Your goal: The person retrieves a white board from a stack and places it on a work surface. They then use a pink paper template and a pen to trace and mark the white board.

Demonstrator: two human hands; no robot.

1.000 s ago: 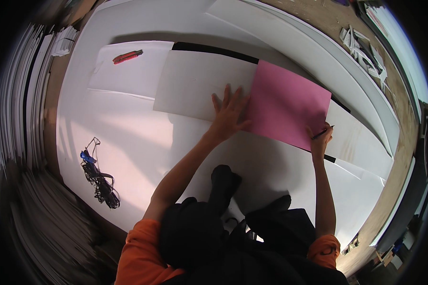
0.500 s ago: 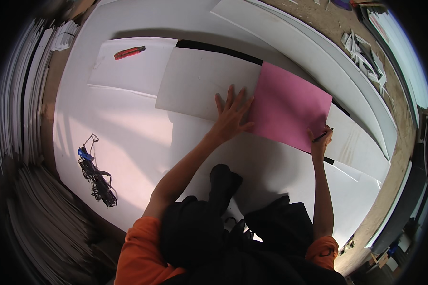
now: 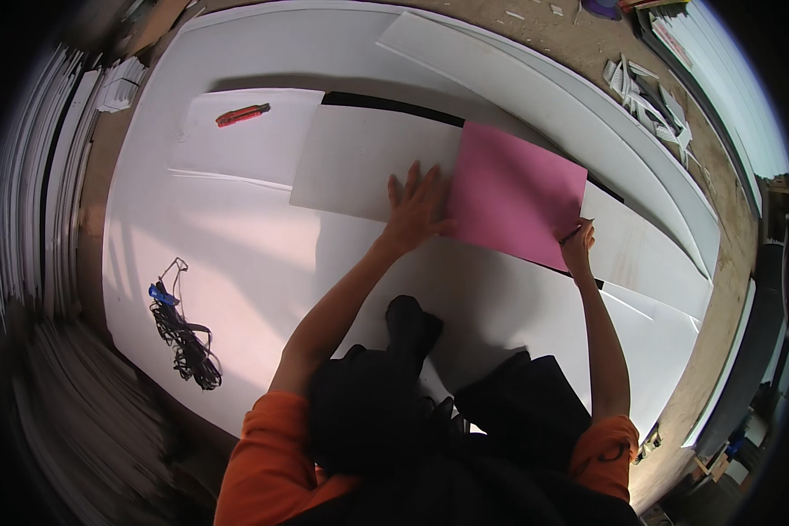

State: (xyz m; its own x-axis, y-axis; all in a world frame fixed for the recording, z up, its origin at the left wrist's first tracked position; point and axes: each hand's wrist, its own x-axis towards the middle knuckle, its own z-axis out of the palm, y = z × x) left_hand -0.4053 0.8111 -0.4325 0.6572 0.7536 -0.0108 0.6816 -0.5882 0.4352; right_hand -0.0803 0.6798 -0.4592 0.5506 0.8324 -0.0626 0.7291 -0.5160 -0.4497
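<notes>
A pink sheet [image 3: 519,195] lies on a row of pale boards, tilted a little. My left hand [image 3: 416,209] is spread flat on the grey-white board [image 3: 342,158] just left of it, the thumb reaching the pink sheet's near left edge. At the sheet's right edge my right hand [image 3: 578,248] is closed around a thin dark pen [image 3: 571,234]. Its fingers rest by the lower right part of the sheet. Black strips [image 3: 394,108] show along the far edge of the boards.
A red utility knife [image 3: 243,115] lies on a white board [image 3: 237,145] at the far left. Nearer, a tangled black cord bundle [image 3: 184,346] with a blue piece rests on the big white sheet [image 3: 245,263]. Long white panels [image 3: 517,105] stretch across the back right; stacked sheets [image 3: 48,175] line the left.
The whole view has shifted slightly. My right hand has moved a little up along the pink sheet's right edge with the pen. My left hand stays spread on the board.
</notes>
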